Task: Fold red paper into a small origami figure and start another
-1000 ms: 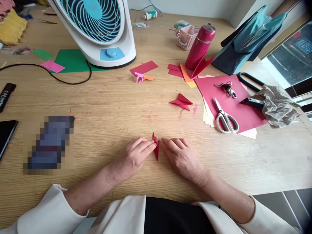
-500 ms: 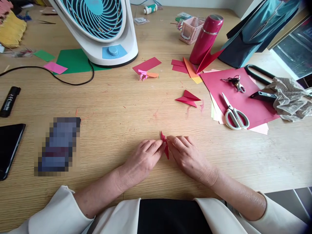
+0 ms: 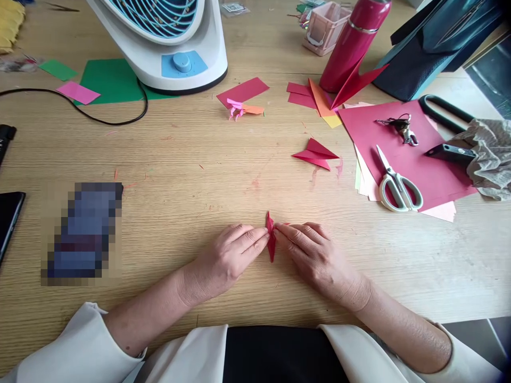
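A small piece of red folded paper (image 3: 271,247) stands between my two hands, low in the middle of the view, with one narrow point towards me and one away. From the left, my left hand (image 3: 229,255) pinches its side with the fingertips together. On the other side my right hand (image 3: 319,260) grips it with closed fingers, and a thin red tip shows just above them. Both thumbs are mostly hidden. Farther off, to the right, lies another red folded paper piece (image 3: 315,154) with pointed ends.
White scissors (image 3: 399,186) and keys (image 3: 403,127) lie on red paper sheets (image 3: 439,186) at right. A fan (image 3: 191,74), a red flask (image 3: 347,53) and a dark bag (image 3: 415,69) stand at the back. A blurred phone (image 3: 85,229) lies left; a pink-orange paper figure (image 3: 245,109) sits mid-table.
The camera view has shifted down and closer. My fingertips have parted slightly around the folded paper, so more of its middle shows, and a red tip now appears above my right fingers.
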Tool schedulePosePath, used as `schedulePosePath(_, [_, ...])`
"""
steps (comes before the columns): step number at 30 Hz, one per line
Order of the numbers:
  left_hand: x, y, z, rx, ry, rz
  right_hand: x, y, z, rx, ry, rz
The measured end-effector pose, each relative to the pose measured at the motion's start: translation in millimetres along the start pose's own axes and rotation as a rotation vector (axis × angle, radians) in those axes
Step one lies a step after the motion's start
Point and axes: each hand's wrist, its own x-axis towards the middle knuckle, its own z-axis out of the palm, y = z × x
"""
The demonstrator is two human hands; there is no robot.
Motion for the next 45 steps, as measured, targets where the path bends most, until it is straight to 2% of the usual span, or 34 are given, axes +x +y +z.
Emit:
schedulePosePath(9, [4, 9, 7.2, 0.046, -0.047, -0.058, 0, 1, -1, 0.023, 0.013, 0.004])
schedulePosePath(17, [1, 7, 2.0, 0.085, -0.081, -0.005, 3, 1, -4, -0.018, 0.009, -0.012])
schedulePosePath(25, [5, 9, 2.9, 0.045, -0.059, -0.046, 4, -4, -5, -0.065, -0.04, 0.046])
schedulePosePath(33, [5, 10, 3.1, 0.064, -0.073, -0.071, 4, -5, -4, -0.084, -0.025, 0.058])
schedulePosePath(38, [6, 12, 3.0, 0.092, -0.056, -0.091, 4, -8, -7, -0.123, -0.017, 0.048])
schedulePosePath(45, [7, 5, -2.7, -0.008, -0.061, -0.084, 1, -7, -8, -0.141, -0.03, 0.0])
